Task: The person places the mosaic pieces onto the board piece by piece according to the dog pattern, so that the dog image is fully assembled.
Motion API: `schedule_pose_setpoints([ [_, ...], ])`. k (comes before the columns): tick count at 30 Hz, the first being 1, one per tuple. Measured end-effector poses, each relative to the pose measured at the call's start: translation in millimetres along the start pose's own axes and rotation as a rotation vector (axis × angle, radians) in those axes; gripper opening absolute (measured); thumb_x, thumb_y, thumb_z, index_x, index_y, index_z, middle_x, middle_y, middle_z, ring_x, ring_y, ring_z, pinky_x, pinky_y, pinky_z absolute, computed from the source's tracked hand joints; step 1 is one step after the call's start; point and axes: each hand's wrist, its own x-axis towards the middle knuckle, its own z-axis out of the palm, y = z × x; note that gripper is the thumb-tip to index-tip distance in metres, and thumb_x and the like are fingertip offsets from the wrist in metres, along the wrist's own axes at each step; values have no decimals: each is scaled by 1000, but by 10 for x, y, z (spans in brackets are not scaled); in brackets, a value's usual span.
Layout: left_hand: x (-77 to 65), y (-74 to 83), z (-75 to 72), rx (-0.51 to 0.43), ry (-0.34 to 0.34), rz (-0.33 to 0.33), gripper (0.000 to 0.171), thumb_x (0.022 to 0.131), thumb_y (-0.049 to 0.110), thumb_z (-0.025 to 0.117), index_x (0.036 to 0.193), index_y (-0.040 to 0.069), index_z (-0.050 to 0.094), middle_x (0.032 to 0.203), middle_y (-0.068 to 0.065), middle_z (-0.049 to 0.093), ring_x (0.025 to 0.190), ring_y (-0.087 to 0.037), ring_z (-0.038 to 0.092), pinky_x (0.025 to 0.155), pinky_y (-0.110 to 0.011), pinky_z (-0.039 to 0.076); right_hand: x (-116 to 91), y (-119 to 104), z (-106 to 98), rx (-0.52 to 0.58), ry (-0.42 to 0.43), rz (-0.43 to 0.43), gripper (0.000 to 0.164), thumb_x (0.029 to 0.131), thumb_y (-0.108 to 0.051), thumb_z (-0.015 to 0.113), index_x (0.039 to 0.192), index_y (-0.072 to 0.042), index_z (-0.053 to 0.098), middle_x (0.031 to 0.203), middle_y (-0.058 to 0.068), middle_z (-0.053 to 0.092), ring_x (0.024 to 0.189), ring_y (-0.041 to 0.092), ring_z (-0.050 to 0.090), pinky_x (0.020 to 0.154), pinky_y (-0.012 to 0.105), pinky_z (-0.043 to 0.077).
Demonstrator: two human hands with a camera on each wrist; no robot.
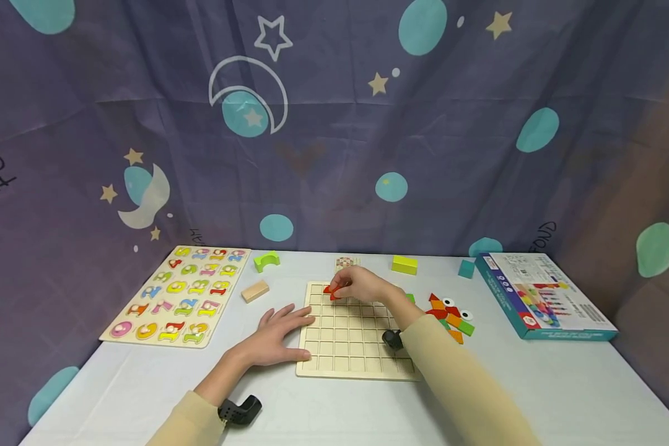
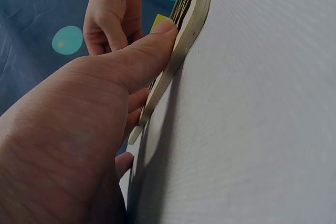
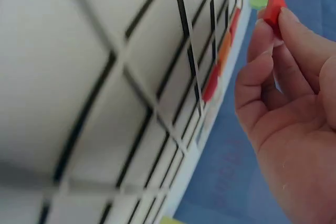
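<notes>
A wooden grid board [image 1: 357, 365] lies on the white table. My right hand [image 1: 362, 285] is over its far left part, pinching a small red wooden piece [image 3: 275, 10] between thumb and fingertips. Along the board's far edge, in the right wrist view, sit another red piece [image 3: 211, 83] and an orange piece [image 3: 224, 51]. Spread fingers of my left hand [image 1: 275, 337] rest at the board's left edge, and its thumb [image 2: 152, 43] touches the rim in the left wrist view.
Right of the board lies a pile of red, orange and green pieces [image 1: 451, 317]. Behind it are a pattern card [image 1: 345, 262], a yellow block [image 1: 404, 265] and a teal block [image 1: 466, 269]. A number puzzle [image 1: 175, 297], green arch [image 1: 266, 261] and plain block [image 1: 254, 291] stand left; a box [image 1: 546, 297], right.
</notes>
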Motion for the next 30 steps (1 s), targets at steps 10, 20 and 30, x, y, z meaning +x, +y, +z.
schedule_pose_setpoints([
  [10, -10, -10, 6, 2, 13, 7, 73, 86, 54, 74, 146, 17, 55, 159, -3, 39, 149, -40, 20, 113, -69, 3, 244, -62, 220, -78, 71, 19, 7, 95, -3, 70, 101, -5, 74, 92, 0, 69, 83, 12, 61, 72, 28, 51],
  [20, 15, -18, 46, 29, 38, -13, 79, 80, 60, 78, 145, 19, 56, 157, -3, 42, 149, -38, 22, 114, -68, 6, 345, -123, 335, -142, 42, 28, 6, 92, -2, 72, 90, -8, 72, 83, -3, 67, 77, 10, 59, 74, 27, 49],
  [30, 7, -8, 29, 40, 26, -17, 79, 82, 60, 76, 145, 19, 55, 158, -3, 40, 149, -38, 22, 114, -68, 6, 373, -143, 348, -223, 21, 32, 2, 92, -10, 75, 91, -8, 74, 85, -4, 68, 79, 10, 59, 74, 27, 50],
])
